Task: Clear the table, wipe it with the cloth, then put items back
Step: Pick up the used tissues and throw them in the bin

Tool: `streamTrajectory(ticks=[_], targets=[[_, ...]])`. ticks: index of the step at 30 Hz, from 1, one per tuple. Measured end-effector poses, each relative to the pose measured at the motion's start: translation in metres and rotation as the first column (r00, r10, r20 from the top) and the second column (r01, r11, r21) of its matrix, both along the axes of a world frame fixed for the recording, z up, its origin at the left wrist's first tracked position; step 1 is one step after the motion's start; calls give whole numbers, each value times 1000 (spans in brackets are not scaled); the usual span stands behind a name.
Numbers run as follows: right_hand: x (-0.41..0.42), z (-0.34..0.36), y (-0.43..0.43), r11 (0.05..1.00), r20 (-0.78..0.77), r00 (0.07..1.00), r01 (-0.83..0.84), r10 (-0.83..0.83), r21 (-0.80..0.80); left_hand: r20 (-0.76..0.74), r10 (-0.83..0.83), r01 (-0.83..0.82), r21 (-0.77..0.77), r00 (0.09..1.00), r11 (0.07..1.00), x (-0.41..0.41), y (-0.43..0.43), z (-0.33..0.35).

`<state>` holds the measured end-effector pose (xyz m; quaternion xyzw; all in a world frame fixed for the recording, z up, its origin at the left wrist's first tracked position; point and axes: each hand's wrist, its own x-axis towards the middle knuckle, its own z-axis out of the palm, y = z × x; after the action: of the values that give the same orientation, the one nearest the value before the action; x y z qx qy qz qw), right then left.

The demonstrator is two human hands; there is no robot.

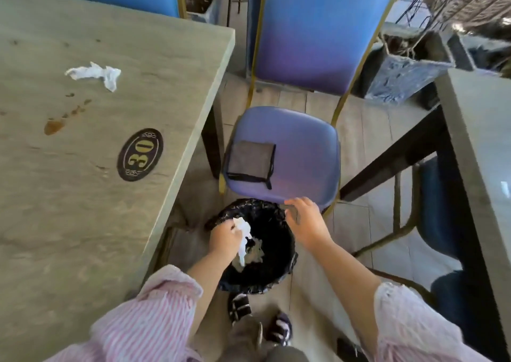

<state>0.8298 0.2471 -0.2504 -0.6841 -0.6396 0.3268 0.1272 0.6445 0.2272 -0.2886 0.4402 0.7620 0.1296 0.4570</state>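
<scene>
A pale, stone-look table [83, 196] with a matte, grainy top fills the left side. It stands on a floor [367, 140] of light tiles. A brown stain [54, 126] with smaller drips trailing off it marks the top, near a black oval plaque [140, 154] with a gold "30". Further back on the table lies a crumpled tissue [94, 75], thin and white, well apart from both hands.

Beside the table's corner stands a chair [304, 146] with a padded blue seat, a tall blue back and slim gold legs. A grey cloth [250, 160], folded square with dark edging, lies flat on the seat's near left part. Another table [484, 140] edges in on the right.

On the floor just in front of the chair sits a round bin [273, 267] lined with a glossy, wrinkled black bag. The left hand [224, 240] pinches a second tissue [243, 231] that hangs over the bin's opening. The right hand [307, 223] is at the bin's far rim, just below the seat's front edge, with its fingers loosely bent; whether it grips the liner cannot be told. The cloth lies just beyond it, untouched.
</scene>
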Motion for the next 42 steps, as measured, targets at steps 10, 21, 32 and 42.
streamTrajectory(ticks=[10, 21, 32, 42], targets=[[13, -124, 75, 958, 133, 970, -225, 204, 175, -27, 79, -82, -146, 997, 986, 26, 22, -139], [2, -134, 90, 960, 19, 967, -255, 254, 113, -42, -58, 39, -368, 997, 929, 23, 33, -140], [-51, 59, 95, 842, -87, 861, -462, 501, 281, -4, 93, -91, 185, 996, 979, 5, 25, 109], [-197, 141, 155, 662, -105, 695, -614, 712, 429, 62, 419, -403, 432, 906, 807, -94, 34, 196]])
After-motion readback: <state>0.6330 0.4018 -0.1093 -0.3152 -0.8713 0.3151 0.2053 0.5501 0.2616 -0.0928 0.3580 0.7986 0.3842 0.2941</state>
